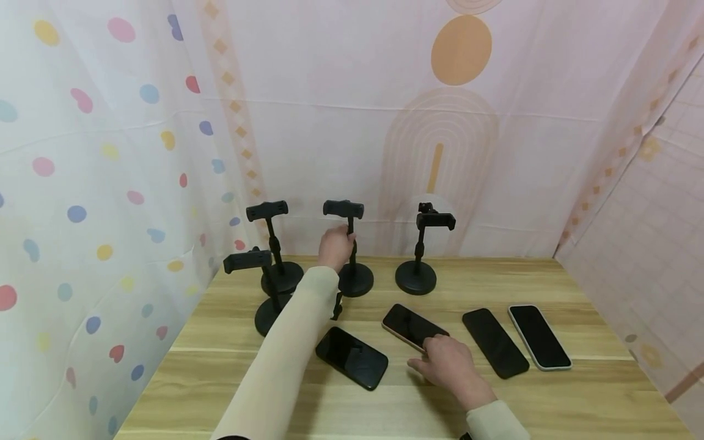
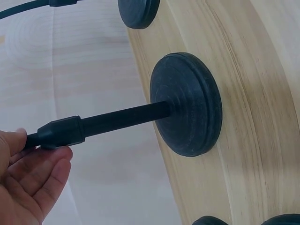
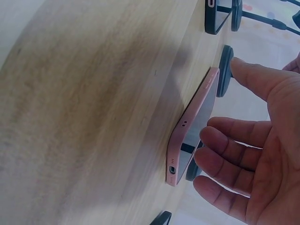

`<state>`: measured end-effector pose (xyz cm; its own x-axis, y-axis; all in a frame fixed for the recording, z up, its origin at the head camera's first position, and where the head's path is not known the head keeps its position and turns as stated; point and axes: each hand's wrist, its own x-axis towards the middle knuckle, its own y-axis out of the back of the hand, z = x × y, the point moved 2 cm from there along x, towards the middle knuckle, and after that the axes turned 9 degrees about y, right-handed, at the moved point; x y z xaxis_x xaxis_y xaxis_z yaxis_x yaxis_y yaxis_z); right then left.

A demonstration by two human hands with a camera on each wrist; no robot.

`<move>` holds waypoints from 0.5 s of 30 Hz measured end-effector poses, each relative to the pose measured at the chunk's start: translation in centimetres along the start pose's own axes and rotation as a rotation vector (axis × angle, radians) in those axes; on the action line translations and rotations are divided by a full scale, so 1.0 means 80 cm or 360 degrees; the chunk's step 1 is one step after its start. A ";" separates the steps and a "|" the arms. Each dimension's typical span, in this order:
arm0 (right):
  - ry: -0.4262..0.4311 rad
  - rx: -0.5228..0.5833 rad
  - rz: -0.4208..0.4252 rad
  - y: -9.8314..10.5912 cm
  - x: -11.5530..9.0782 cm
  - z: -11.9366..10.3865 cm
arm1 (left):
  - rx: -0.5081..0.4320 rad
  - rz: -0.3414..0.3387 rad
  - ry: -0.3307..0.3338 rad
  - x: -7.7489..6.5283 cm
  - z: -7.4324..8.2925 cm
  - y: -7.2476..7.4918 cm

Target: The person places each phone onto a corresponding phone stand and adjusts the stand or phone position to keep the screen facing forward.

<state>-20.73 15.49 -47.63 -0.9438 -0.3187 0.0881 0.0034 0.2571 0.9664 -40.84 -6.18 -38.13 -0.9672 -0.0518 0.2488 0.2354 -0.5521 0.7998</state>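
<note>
At the back of the table, my left hand (image 1: pixel 336 247) grips the upper pole of the middle black phone stand (image 1: pixel 356 280). In the left wrist view, thumb and fingers (image 2: pixel 60 173) close around the thin part just above the collar, and the round base (image 2: pixel 185 105) is on the wood. My right hand (image 1: pixel 450 365) hovers at the near right end of a phone with a pink case (image 1: pixel 414 325), which lies screen up. The right wrist view shows its fingers (image 3: pixel 225 159) spread and relaxed beside that pink-edged phone (image 3: pixel 194 126), with nothing held.
More black stands rise at the left (image 1: pixel 280 278), front left (image 1: pixel 267 315) and right (image 1: pixel 416 278). A black phone (image 1: pixel 352 359) lies near my left forearm. Two further phones, one black (image 1: pixel 495 343) and one with a white edge (image 1: pixel 541 338), lie on the right. Curtains hang behind the table (image 1: pixel 594 391).
</note>
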 end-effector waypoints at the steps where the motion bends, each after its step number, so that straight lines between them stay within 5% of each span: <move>1: 0.0004 -0.0003 0.0005 0.000 0.000 0.000 | -0.0003 0.0002 -0.0003 0.000 0.001 -0.001; 15: -0.0026 0.0008 0.0005 0.001 -0.003 0.005 | 0.0004 0.0049 -0.0053 -0.004 0.027 -0.017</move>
<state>-20.66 15.93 -47.63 -0.9491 -0.3028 0.0873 0.0050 0.2626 0.9649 -40.64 -3.61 -38.10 -0.9558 -0.0409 0.2912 0.2651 -0.5488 0.7928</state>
